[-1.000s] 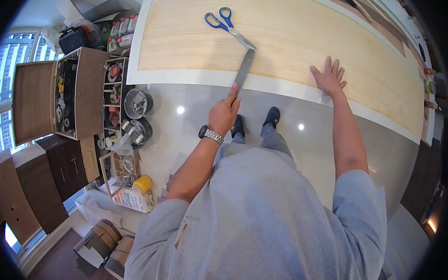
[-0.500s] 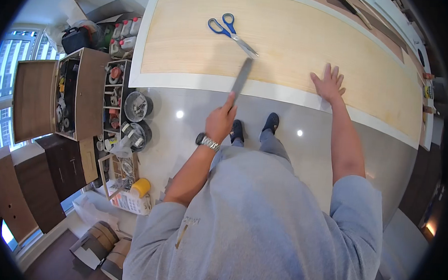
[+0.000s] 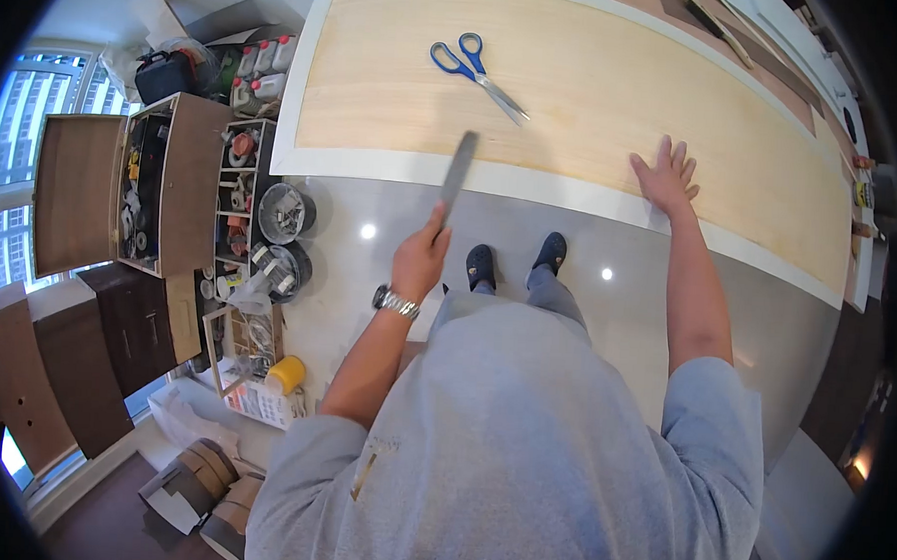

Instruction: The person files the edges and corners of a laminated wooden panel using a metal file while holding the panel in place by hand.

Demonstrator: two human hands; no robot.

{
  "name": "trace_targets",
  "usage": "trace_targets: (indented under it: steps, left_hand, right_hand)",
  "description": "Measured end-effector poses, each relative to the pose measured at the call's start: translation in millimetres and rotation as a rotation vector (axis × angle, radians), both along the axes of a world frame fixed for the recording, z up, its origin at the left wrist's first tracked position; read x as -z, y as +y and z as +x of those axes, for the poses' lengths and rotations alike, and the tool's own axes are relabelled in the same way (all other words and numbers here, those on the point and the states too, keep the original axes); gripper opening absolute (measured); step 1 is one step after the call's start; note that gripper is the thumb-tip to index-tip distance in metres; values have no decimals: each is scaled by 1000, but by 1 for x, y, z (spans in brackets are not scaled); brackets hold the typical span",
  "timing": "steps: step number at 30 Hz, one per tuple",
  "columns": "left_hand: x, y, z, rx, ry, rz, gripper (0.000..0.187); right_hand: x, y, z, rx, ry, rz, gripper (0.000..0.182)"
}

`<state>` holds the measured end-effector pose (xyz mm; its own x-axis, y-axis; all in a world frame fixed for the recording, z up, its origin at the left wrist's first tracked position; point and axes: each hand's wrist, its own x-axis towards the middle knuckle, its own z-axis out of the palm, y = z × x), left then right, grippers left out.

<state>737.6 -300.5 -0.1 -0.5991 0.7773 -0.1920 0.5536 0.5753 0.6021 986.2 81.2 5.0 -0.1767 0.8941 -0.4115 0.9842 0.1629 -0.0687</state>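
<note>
My left hand (image 3: 418, 262), with a watch (image 3: 395, 301) at its wrist, is closed round the near end of a flat grey metal file (image 3: 459, 172). The file slants up over the white border of a pale wooden panel (image 3: 376, 97), its far end overlapping the wood in this view. Fingers spread, my right hand (image 3: 665, 179) rests on the panel close to its near edge. Blue-handled scissors (image 3: 475, 73) lie on the wood beyond the file, blades partly apart and pointing toward me.
At the left stand an open wooden cabinet (image 3: 194, 189) of tools, a shelf unit (image 3: 240, 126) and two buckets (image 3: 287, 213). A yellow container (image 3: 286, 374) sits below them. A dark-handled brush (image 3: 718, 30) lies at the far right. My shoes (image 3: 481, 265) are on the glossy floor.
My left hand has drawn the file left and a little back toward me. The right hand keeps its place on the panel, and the whole view has shifted slightly.
</note>
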Motion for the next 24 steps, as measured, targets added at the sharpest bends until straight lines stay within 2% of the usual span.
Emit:
trace_targets:
  steps: [3,8,11,14,16,18,21,24]
  left_hand:
    - [11,-10,2,-17,-23,19,50]
    - [0,45,2,58,27,9,49]
    - [5,19,-6,18,31,73,49]
    - [18,-49,-21,-105,73,169,50]
    - [17,-93,-32,-250,79,147,52]
    - [2,-125,-36,-387,79,95,54]
    - [-19,-147,-30,-484,112,155,55]
    - [-34,-143,-16,-543,78,234,57]
  right_hand:
    - [4,-4,8,3,-3,6,104]
    - [2,-1,6,-2,31,14,105]
    - [5,-1,5,-5,-4,43,102]
    - [9,-15,6,-43,64,179,90]
    - [11,-52,-9,-257,143,344,78]
    - [-6,-114,-43,-524,315,268,73]
    - [-7,-190,-92,-860,358,139,86]
    - [12,-239,-146,-965,509,103,84]
